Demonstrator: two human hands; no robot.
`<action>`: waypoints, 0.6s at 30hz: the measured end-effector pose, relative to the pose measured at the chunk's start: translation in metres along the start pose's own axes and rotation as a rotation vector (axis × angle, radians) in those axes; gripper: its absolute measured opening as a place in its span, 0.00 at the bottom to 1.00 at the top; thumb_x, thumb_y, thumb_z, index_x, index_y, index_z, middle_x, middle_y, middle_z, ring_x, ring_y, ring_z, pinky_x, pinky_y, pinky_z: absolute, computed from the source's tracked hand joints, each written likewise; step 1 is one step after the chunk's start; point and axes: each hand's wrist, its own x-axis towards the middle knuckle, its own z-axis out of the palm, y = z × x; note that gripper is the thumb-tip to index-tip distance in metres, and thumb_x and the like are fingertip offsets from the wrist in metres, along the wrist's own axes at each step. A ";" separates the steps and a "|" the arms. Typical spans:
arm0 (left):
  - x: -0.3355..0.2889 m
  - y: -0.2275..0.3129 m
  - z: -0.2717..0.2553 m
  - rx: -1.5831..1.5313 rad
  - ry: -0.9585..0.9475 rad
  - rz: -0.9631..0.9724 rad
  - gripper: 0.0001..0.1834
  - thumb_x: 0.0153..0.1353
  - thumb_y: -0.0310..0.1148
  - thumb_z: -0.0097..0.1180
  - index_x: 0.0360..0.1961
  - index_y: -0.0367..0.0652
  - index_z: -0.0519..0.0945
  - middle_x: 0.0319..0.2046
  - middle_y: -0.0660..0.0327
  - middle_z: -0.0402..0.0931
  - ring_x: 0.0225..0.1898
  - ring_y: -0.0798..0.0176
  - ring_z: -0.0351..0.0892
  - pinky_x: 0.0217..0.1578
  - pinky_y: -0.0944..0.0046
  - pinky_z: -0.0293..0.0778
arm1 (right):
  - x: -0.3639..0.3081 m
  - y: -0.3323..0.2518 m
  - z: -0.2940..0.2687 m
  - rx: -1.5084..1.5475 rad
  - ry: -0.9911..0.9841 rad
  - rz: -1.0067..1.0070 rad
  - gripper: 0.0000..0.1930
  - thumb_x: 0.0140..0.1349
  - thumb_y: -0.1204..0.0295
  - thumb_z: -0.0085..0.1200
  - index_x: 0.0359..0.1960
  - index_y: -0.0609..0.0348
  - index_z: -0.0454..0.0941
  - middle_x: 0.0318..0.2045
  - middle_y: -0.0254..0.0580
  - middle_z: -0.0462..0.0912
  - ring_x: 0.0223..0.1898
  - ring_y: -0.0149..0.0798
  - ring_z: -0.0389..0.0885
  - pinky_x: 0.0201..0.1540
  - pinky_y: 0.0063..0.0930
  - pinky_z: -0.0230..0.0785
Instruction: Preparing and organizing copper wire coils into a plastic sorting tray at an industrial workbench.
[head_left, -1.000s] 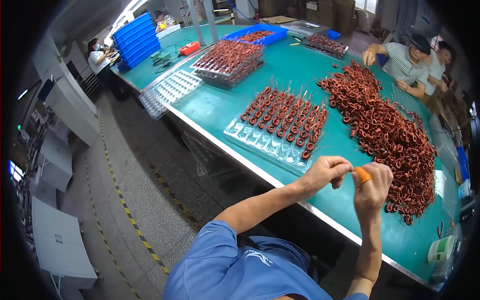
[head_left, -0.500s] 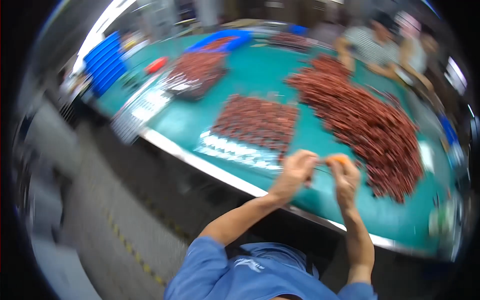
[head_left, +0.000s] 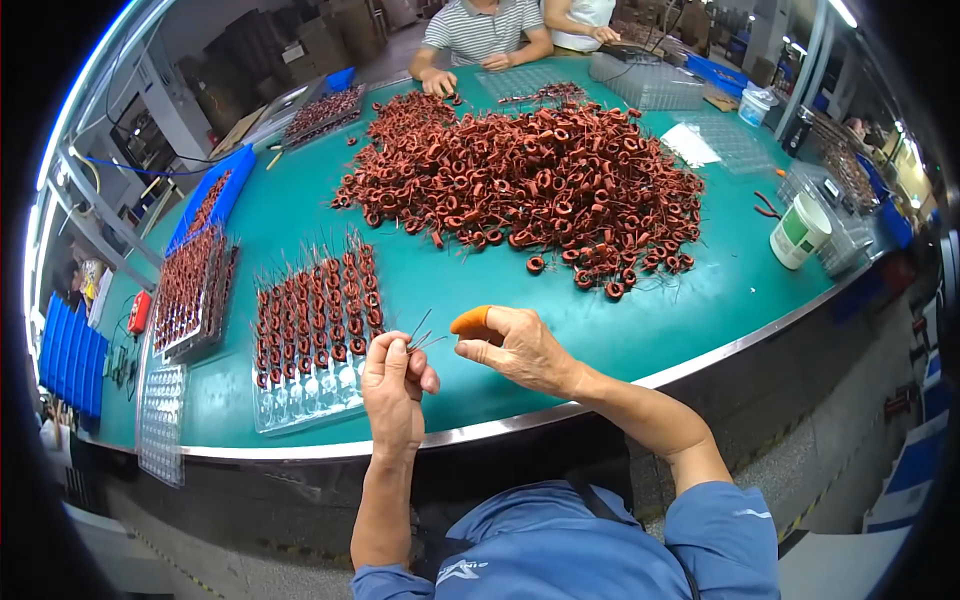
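Note:
My left hand (head_left: pixel 395 385) is closed in a pinch on a small ring coil, whose thin wire leads (head_left: pixel 424 338) stick out past the fingertips. The coil's body is mostly hidden in the fingers. Close by on the right, my right hand (head_left: pixel 522 352) wears an orange finger cot (head_left: pixel 470 320); thumb and forefinger are apart with nothing between them. A clear plastic tray (head_left: pixel 290 408) lies beyond and left of my left hand. Rows of upright red-brown ring coils (head_left: pixel 318 315) fill its far part, while pockets along its near edge hold none.
A large heap of loose ring coils (head_left: pixel 560 180) covers the table's middle. Filled trays (head_left: pixel 190 290) and a blue bin (head_left: pixel 215 195) stand left. A white tub (head_left: pixel 800 232) and red-handled pliers (head_left: pixel 767 206) are right. Across the table, a person's hand (head_left: pixel 438 82) touches the heap.
The view has swung, so the heap now lies straight ahead. My hands were close together with a wire between them; now the right is apart from the left, its fingers open.

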 end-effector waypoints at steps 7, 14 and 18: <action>-0.010 -0.002 0.000 0.061 -0.071 -0.013 0.08 0.69 0.30 0.44 0.46 0.40 0.69 0.26 0.63 0.68 0.23 0.67 0.69 0.27 0.69 0.69 | -0.001 0.001 0.010 0.017 0.017 0.151 0.12 0.62 0.69 0.59 0.39 0.68 0.80 0.24 0.38 0.82 0.26 0.26 0.78 0.29 0.21 0.73; -0.002 0.000 0.012 0.329 -0.239 0.077 0.12 0.67 0.26 0.44 0.50 0.35 0.67 0.30 0.62 0.69 0.28 0.69 0.71 0.31 0.72 0.68 | 0.003 0.004 0.009 0.118 0.085 0.237 0.15 0.69 0.65 0.49 0.36 0.68 0.79 0.25 0.40 0.81 0.24 0.28 0.79 0.27 0.20 0.73; -0.001 -0.001 -0.007 0.403 -0.215 0.126 0.12 0.68 0.26 0.46 0.50 0.35 0.68 0.29 0.63 0.69 0.28 0.69 0.72 0.32 0.71 0.69 | 0.016 -0.006 0.005 0.490 0.011 0.427 0.19 0.69 0.61 0.46 0.32 0.67 0.78 0.22 0.39 0.79 0.19 0.28 0.75 0.22 0.20 0.68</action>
